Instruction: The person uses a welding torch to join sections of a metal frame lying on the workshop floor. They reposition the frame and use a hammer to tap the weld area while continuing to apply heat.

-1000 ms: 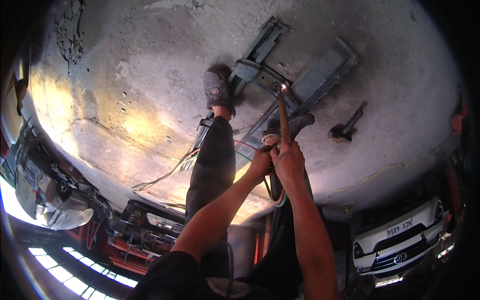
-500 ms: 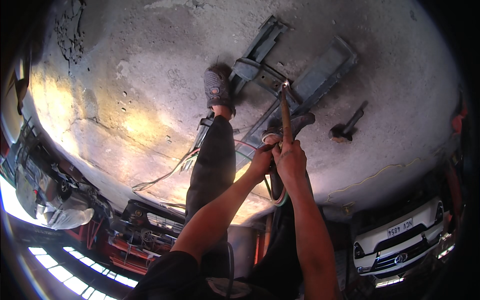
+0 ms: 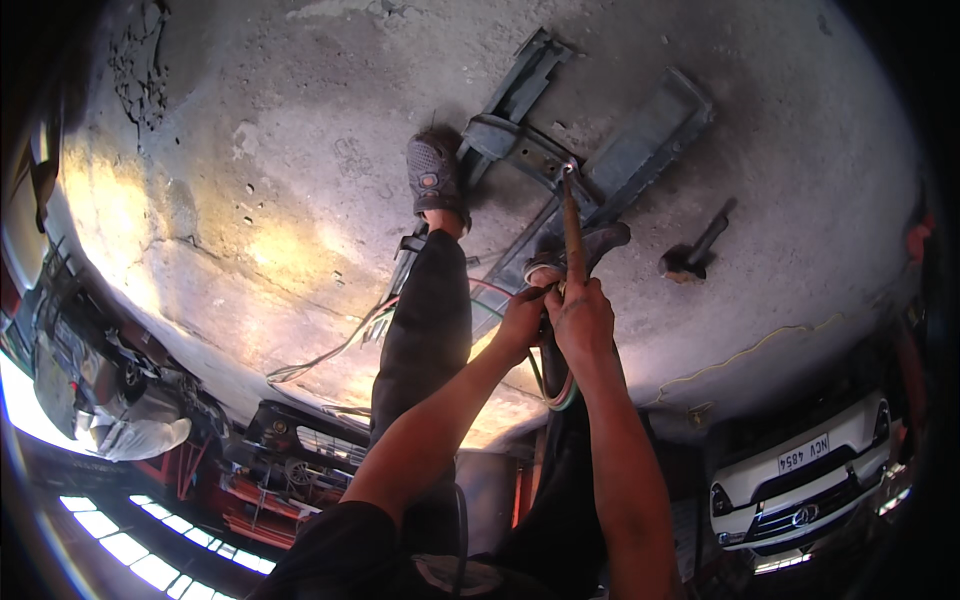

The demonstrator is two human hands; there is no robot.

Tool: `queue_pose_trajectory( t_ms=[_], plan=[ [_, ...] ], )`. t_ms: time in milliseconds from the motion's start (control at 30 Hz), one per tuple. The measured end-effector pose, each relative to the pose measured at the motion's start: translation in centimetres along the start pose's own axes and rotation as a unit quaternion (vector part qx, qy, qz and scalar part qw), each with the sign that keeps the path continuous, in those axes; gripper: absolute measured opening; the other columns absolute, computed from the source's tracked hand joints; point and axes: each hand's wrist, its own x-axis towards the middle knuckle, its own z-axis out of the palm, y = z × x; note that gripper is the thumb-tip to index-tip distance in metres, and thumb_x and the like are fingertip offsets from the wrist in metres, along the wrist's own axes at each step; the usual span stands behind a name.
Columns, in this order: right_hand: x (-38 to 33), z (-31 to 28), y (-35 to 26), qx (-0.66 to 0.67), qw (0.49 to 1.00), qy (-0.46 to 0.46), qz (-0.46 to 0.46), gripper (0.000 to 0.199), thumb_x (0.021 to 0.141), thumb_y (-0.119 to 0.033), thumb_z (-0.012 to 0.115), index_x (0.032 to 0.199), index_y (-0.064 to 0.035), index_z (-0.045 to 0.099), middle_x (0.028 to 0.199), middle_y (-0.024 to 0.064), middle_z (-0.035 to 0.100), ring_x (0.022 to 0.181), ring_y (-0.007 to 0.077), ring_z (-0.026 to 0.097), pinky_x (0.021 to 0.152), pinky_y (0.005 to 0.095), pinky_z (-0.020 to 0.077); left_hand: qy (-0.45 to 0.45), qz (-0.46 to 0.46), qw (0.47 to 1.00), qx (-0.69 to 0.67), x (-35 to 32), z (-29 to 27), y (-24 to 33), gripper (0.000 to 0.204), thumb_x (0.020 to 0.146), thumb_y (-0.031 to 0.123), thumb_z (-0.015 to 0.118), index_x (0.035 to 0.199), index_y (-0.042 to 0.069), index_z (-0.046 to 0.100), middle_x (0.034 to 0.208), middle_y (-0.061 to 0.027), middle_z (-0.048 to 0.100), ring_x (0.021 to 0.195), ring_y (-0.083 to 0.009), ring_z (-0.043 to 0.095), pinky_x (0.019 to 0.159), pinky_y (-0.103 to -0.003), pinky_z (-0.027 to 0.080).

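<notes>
Near the centre of the frame the person's right hand [image 3: 583, 322] is wrapped around the lower end of a cutting torch [image 3: 572, 225], its fingers curled fully closed on the brass-coloured tube, which runs up the picture to a tip that sits at a grey metal bracket [image 3: 520, 148] on the concrete floor [image 3: 250, 180]. The left hand [image 3: 523, 318] lies just beside the right, touching the torch's handle where the hoses [image 3: 340, 350] join; its fingers are bent round the handle, though how tightly cannot be told from this view. The red and green hoses loop below the hands and trail off toward the lower left of the frame. The bracket joins long grey steel channel pieces [image 3: 645, 135] that slant toward the upper right. A dark-trousered leg ends in a grey shoe [image 3: 433, 175] planted just left of the bracket, and a second shoe [image 3: 590, 245] rests on the steel just right of the torch. A hammer [image 3: 695, 250] lies on the floor to the right, well apart from the hands. A white car [image 3: 800, 480] stands at the lower right.
</notes>
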Motion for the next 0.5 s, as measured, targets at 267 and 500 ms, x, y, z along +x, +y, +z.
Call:
queue_pose_trajectory(
  t_ms=[267,500],
  plan=[
    [-0.3,0.1,-0.4,0.01,1.0,0.005,-0.022,0.048,0.088,-0.019,0.067,0.13,-0.0087,0.046,0.098,0.0249,0.062,0.085,0.0424,0.067,0.071,0.0484,0.0562,-0.004,0.022,1.0,0.012,0.1,0.1,0.0,0.034,0.082,0.011,0.072,0.112,-0.004,0.062,0.104,-0.0122,0.065,0.088,-0.0166,0.067,0.074,-0.031,0.052],
    [-0.3,0.0,-0.9,0.005,1.0,-0.007,-0.011,0.05,0.087,-0.021,0.068,0.13,-0.0088,0.046,0.097,0.0252,0.062,0.085,0.0427,0.066,0.073,0.0495,0.0555,0.006,-0.001,1.0,-0.026,-0.5,0.3,0.9,0.036,0.089,0.016,0.063,0.12,-0.003,0.059,0.101,-0.0123,0.066,0.09,-0.0182,0.068,0.073,-0.031,0.055]
  ],
)
